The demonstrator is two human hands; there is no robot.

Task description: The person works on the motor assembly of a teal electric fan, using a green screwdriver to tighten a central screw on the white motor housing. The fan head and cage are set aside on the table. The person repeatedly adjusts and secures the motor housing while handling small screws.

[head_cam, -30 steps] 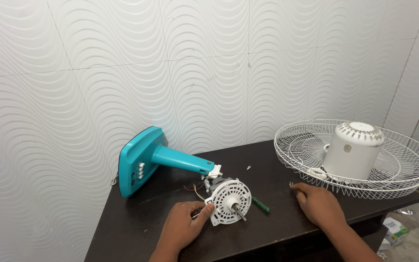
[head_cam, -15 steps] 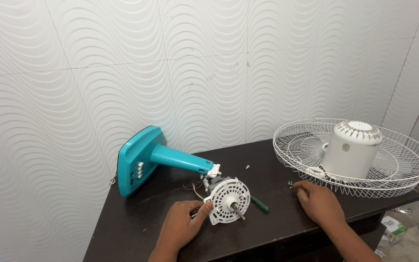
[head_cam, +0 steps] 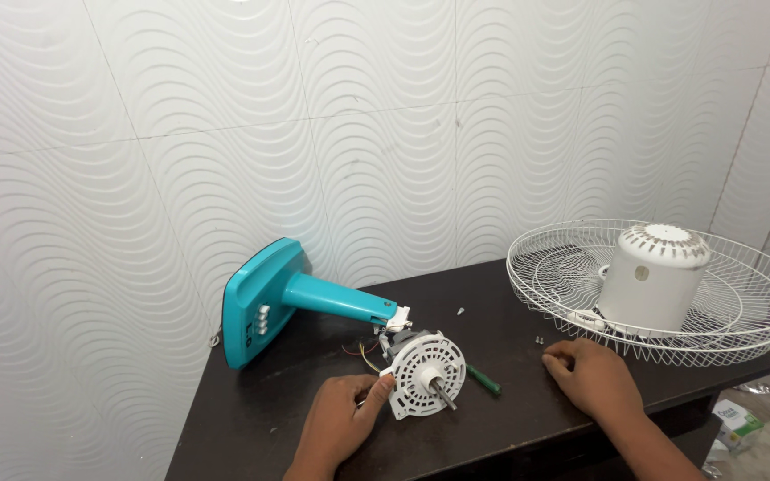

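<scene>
Gripping the white fan motor (head_cam: 425,385) at its left rim, our left hand (head_cam: 342,426) has thumb and fingers closed on it near the table's (head_cam: 251,419) middle. Our right hand (head_cam: 594,379) rests curled, fingers narrow, well right of the motor, just near the wire fan guard (head_cam: 741,303).

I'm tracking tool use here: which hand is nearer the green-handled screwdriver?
Left. The left hand grips the white fan motor right beside the screwdriver; the right hand rests farther off, near the wire guard.
</scene>
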